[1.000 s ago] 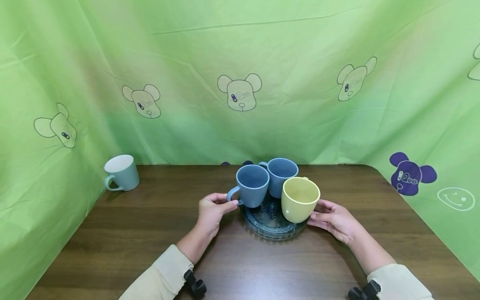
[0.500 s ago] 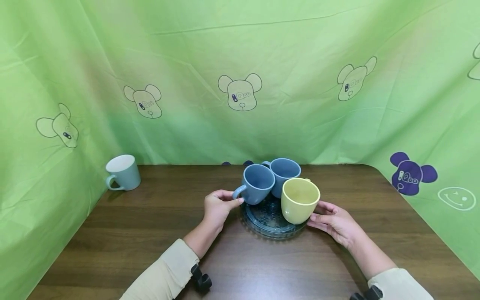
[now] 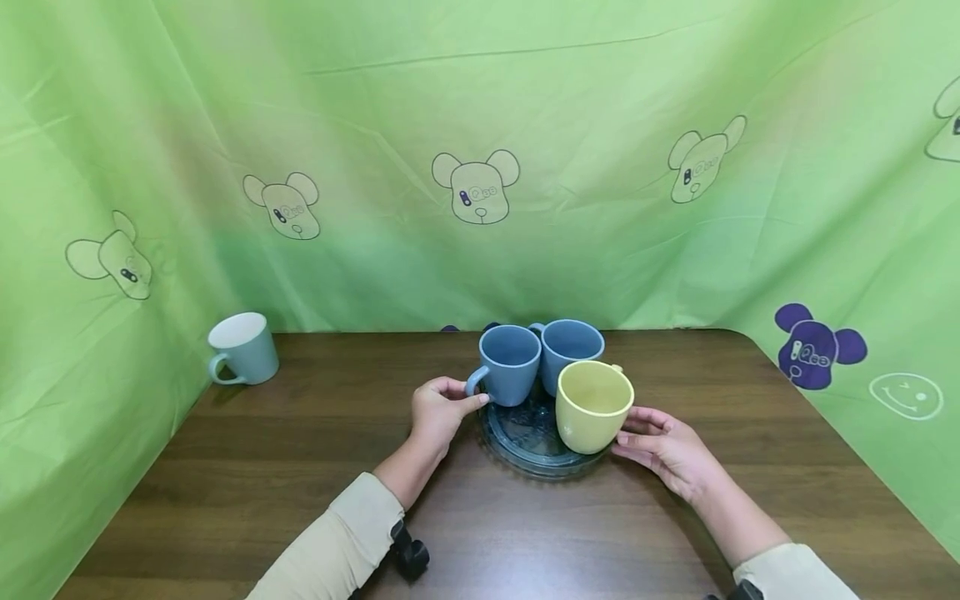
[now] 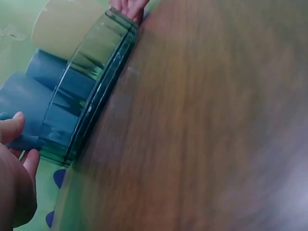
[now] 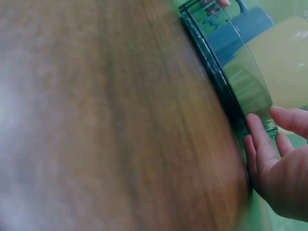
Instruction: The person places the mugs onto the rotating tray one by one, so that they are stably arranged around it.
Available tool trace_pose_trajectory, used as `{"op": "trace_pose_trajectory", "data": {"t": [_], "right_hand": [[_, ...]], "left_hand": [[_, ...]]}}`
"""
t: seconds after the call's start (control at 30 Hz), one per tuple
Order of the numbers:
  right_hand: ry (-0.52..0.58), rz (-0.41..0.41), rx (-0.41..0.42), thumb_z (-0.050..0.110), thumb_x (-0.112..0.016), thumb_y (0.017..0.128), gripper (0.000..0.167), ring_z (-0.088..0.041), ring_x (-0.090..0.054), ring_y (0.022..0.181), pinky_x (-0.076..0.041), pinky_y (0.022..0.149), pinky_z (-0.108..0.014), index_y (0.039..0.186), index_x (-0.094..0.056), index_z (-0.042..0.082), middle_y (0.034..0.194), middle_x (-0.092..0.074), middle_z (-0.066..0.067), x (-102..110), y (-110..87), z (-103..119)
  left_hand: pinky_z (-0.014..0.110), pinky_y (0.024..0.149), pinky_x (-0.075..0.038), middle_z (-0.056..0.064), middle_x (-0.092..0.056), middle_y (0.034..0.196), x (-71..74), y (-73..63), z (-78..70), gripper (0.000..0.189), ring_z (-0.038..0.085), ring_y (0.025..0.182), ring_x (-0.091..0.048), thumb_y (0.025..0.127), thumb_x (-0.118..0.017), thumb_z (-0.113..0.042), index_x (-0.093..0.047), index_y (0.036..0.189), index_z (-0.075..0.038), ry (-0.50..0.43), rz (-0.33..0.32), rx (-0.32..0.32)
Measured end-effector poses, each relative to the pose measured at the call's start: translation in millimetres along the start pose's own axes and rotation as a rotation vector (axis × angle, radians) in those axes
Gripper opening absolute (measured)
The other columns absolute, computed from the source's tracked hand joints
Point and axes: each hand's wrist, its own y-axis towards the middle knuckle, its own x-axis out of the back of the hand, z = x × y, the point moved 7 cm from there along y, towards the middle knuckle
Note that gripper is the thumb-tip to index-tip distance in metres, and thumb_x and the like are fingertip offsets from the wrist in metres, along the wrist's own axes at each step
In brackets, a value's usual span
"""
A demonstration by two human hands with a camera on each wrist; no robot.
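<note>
A round dark glass tray (image 3: pixel 525 442) with a clear raised rim rests on the table and bears two blue mugs and a yellow mug. My left hand (image 3: pixel 435 415) pinches the handle of the front-left blue mug (image 3: pixel 508 367), just outside the tray's rim. Behind it stands the other blue mug (image 3: pixel 572 343), its handle toward the left. The yellow mug (image 3: pixel 592 423) is at the tray's right side, handle pointing away. Around the tray's right edge, close to the yellow mug, my right hand (image 3: pixel 667 450) grips with thumb and fingers; some fingertips are hidden in the head view.
Far off at the table's left edge stands a light blue mug (image 3: pixel 243 354) with a white inside. Brown wood table (image 3: pixel 375 367) lies beneath everything. A green printed cloth (image 3: pixel 480 267) hangs behind it and along both sides.
Both blue mugs have shifted rightward and the yellow mug a little nearer, as if turning clockwise over the tray. My left hand has moved right with its mug; the right hand stays at the tray edge.
</note>
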Motion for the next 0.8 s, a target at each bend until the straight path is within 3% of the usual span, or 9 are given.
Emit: {"op": "trace_pose_trajectory", "data": {"t": [0.23, 0.47, 0.8], "right_hand": [[-0.009, 0.006, 0.003, -0.023, -0.053, 0.086, 0.036, -0.022, -0.068, 0.089, -0.058, 0.085, -0.038, 0.102, -0.062, 0.008, 0.101, -0.061, -0.009, -2.2, -2.1, -0.1], [0.005, 0.059, 0.011, -0.022, -0.051, 0.087, 0.036, -0.021, -0.068, 0.091, -0.058, 0.086, -0.038, 0.102, -0.064, 0.007, 0.101, -0.064, -0.01, -5.7, -5.4, -0.5], [-0.003, 0.078, 0.011, -0.021, -0.049, 0.088, 0.034, -0.021, -0.068, 0.093, -0.058, 0.086, -0.037, 0.103, -0.063, 0.006, 0.102, -0.064, -0.01, -4.8, -7.2, -1.2]], "left_hand": [[0.023, 0.063, -0.053, 0.001, -0.066, 0.072, -0.5, 11.4, 1.9, 0.022, 0.012, 0.072, -0.06, 0.068, -0.087, -0.002, -0.071, 0.081, 0.003, 0.019, 0.037, 0.016], [0.023, 0.062, -0.054, 0.002, -0.067, 0.072, -2.6, 20.0, 1.2, 0.022, 0.011, 0.069, -0.061, 0.068, -0.086, 0.002, -0.071, 0.084, 0.005, 0.008, 0.056, -0.013], [0.025, 0.065, -0.053, 0.002, -0.067, 0.073, -6.1, 25.9, -0.7, 0.021, 0.011, 0.072, -0.061, 0.07, -0.085, 0.001, -0.071, 0.086, 0.004, 0.031, 0.083, -0.004]]}}
